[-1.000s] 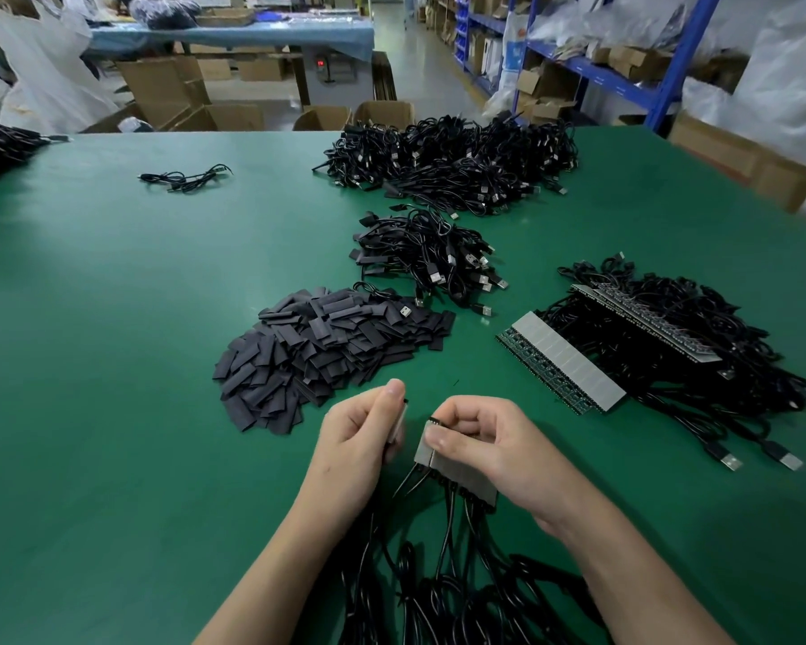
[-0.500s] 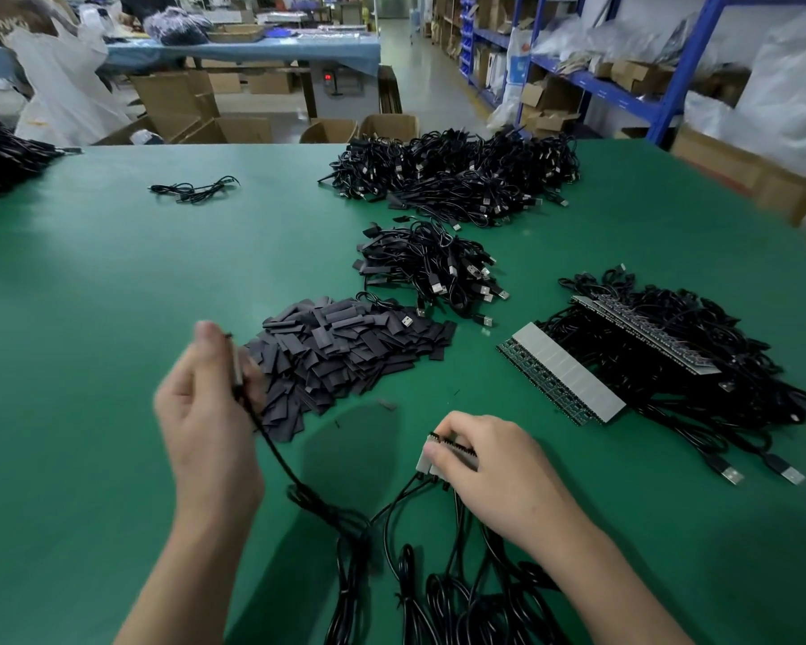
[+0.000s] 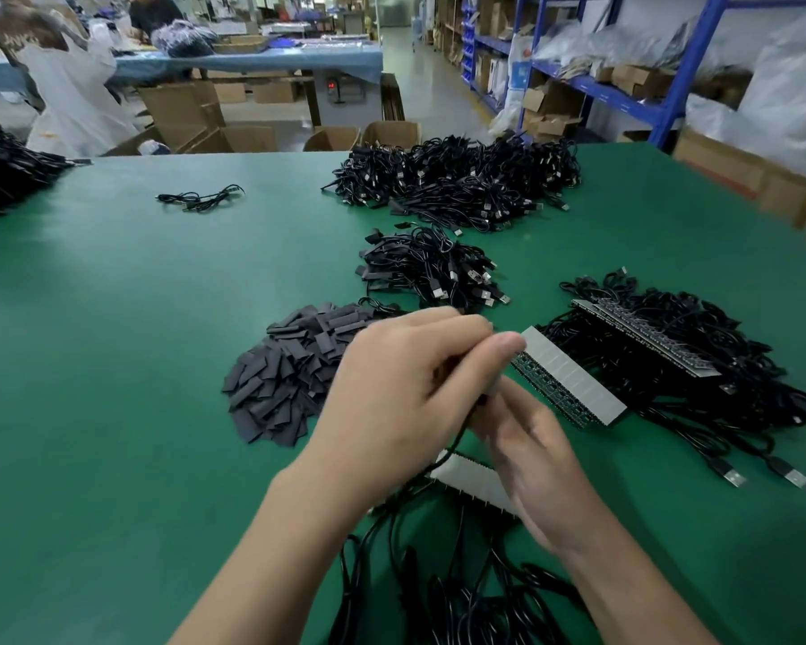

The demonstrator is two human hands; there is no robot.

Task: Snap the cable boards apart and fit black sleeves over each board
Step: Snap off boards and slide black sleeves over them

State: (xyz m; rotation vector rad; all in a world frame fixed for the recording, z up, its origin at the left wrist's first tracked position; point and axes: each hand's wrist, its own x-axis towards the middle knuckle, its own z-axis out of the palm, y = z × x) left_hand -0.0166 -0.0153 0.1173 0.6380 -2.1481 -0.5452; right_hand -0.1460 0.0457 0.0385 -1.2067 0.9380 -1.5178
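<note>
One cable pinched in left hand, right hand grip unclear, box contents hidden

Single feed here: wide-angle head cam, aimed forward and down across the green table. I read it as close range: left hand and right hand fill lower centre. Far table edge sits upper third of frame, blue shelving upper right, well beyond it.
</note>
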